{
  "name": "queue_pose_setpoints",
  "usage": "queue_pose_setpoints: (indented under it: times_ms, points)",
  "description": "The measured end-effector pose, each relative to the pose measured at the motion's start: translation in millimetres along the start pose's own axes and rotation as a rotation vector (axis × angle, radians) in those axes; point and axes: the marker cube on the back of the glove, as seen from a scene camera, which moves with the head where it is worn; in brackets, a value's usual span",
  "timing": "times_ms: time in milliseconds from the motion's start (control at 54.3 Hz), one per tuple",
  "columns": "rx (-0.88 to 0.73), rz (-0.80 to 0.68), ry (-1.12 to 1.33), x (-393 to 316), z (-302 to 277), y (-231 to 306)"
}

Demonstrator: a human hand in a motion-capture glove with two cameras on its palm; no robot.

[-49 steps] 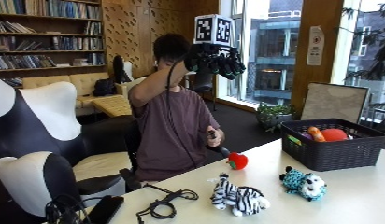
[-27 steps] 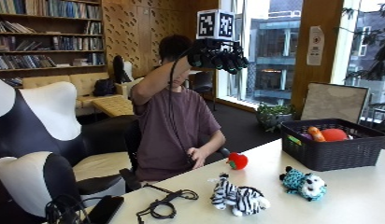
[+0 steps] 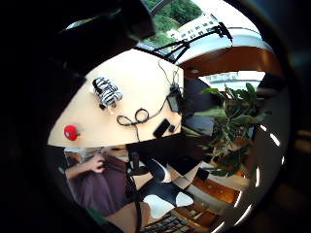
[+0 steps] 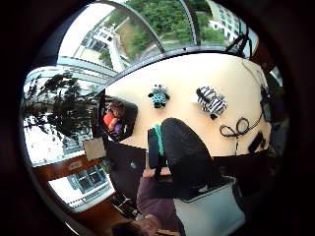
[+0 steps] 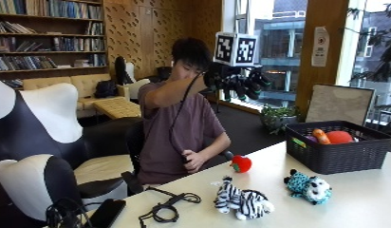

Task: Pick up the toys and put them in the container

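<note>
In the outside view my gloved right hand [image 5: 239, 81] hangs raised at head height above the table's near edge, fingers loosely spread and holding nothing. Below it on the pale table [image 5: 353, 204] lie a small red toy [image 5: 241, 164], a zebra plush [image 5: 243, 201] and a teal spotted plush [image 5: 308, 186]. The black basket [image 5: 338, 154] stands at the right with orange and red toys [image 5: 330, 137] inside. The palm views look down on the zebra plush [image 3: 108, 91], the red toy [image 3: 71, 132], the teal plush [image 4: 159, 95] and the basket [image 4: 132, 118].
A coiled black cable [image 5: 167, 209] and a dark phone [image 5: 107, 212] lie on the table's left end. The person's bare left hand [image 5: 194, 160] rests at the table edge beside the red toy. Black-and-white chairs [image 5: 37, 142] stand to the left.
The raised gloved hand has drifted right, out over the table, and a little lower. The toys and basket have not moved.
</note>
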Motion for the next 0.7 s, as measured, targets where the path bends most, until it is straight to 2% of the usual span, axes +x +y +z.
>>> queue_pose_setpoints:
  times_ms: [92, 166, 295, 350, 497, 700]
  points:
    - [0.006, 0.055, -0.014, 17, 50, -35]
    - [-0.015, 0.164, -0.032, 40, 105, -73]
    - [-0.265, 0.214, -0.021, 31, 249, -79]
    - [-0.304, 0.211, -0.008, 23, 291, -77]
    - [-0.013, 0.258, 0.024, 23, 314, -88]
    - [0.049, 0.231, -0.065, 32, 307, -106]
